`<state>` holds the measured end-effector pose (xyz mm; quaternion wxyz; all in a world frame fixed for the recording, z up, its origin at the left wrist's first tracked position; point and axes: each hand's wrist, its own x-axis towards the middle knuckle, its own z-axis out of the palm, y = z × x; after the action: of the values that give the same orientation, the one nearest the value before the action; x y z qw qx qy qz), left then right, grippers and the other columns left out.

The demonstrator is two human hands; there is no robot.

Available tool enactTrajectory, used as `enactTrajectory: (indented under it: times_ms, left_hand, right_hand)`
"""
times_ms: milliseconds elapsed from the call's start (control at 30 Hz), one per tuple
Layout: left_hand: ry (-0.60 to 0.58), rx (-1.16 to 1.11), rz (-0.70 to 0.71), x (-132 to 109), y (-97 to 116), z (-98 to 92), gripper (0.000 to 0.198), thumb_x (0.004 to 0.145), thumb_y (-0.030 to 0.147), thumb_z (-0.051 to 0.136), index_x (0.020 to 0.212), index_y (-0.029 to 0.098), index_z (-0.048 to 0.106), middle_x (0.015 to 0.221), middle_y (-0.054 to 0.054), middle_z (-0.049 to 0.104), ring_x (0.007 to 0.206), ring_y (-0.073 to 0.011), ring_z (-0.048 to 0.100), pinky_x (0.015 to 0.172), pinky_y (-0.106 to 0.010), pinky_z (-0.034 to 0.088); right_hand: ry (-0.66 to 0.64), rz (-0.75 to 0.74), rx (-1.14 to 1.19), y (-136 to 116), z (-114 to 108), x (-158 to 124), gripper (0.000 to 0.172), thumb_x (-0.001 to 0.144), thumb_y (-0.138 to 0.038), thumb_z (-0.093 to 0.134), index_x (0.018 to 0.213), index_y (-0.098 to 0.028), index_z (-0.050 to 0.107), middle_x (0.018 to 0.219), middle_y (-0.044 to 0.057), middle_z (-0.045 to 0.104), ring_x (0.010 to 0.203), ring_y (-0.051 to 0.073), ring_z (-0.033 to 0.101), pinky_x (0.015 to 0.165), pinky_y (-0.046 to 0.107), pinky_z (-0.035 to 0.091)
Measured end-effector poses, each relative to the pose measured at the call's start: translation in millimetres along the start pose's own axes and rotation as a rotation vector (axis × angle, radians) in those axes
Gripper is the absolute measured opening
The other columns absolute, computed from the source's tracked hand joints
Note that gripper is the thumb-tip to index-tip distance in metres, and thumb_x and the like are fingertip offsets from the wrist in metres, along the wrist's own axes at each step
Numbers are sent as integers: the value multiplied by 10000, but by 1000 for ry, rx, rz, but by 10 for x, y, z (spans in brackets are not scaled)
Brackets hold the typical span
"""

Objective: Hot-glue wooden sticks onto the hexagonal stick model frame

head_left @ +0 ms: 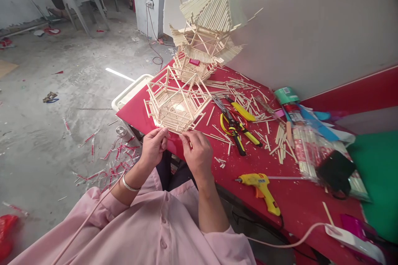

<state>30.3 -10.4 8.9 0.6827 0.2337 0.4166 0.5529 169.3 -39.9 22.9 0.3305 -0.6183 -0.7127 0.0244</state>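
Observation:
My left hand is closed in a pinch at the near edge of a stick-built base. To its right, my right hand pinches at the same edge, fingers curled. What either pinch holds is too small or hidden to make out. The base is polygonal, with a floor of pale round sticks and an open railing frame. Behind it stands a tiered stick pagoda model with sloping roofs. Right of the base lie black-and-yellow pliers, and a second yellow-handled tool beside them.
Loose sticks litter the red table. A yellow glue gun lies near the front edge, its cord trailing down. Bagged sticks and a white power strip are at the right. Wrappers are scattered on the floor.

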Motion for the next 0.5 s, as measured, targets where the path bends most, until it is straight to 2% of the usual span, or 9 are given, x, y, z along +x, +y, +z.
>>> enactTrajectory:
  times_ms: [300, 500]
  left_hand:
    - [1, 2, 8, 1, 6, 2, 416, 651, 496, 831, 608, 148, 607, 370, 60, 415, 324, -28, 281, 340, -173, 154]
    - [6, -19, 8, 3, -5, -4, 409, 649, 485, 837, 615, 142, 619, 374, 56, 428, 325, -28, 285, 342, -166, 154]
  right_hand:
    - [15, -21, -49, -13, -19, 33, 230, 1008, -324, 509, 961, -199, 697, 913, 75, 704, 897, 182, 640, 852, 296, 475]
    - [71, -80, -30, 5, -1, 37, 172, 989, -289, 552, 933, -199, 688, 883, 70, 705, 862, 185, 645, 813, 308, 487]
